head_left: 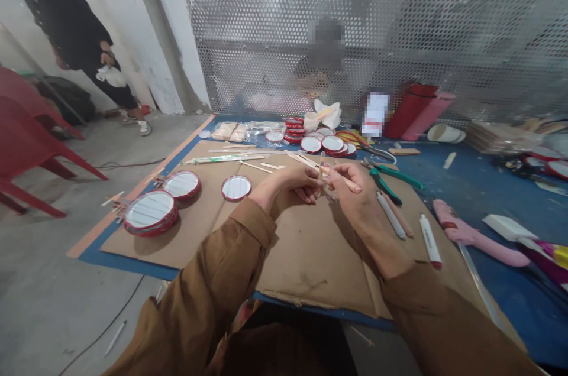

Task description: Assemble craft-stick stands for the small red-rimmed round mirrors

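My left hand [304, 185] and my right hand [355, 187] come close together above the cardboard sheet [306, 246]. Both are closed on a small wooden stick [322, 161], pinched between the fingertips; its lower part is hidden by them. Loose wooden sticks [306, 160] lie just behind the hands. Left of my left hand, a red-rimmed jar lid [236, 188] lies with its pale face up. Farther left are stacked lids [151, 210] with lines across the top and sticks jutting from the side. Pliers [385, 185] with green handles rest beyond my right hand.
More red lids [332, 143] are piled at the back. Pens [393, 215], a red-ended marker [430, 240] and a pink glue gun [474, 234] lie at right. Red rolls [410, 110] stand by the perforated metal screen [266, 27]. A person [71, 21] stands left, near red chairs [31, 133].
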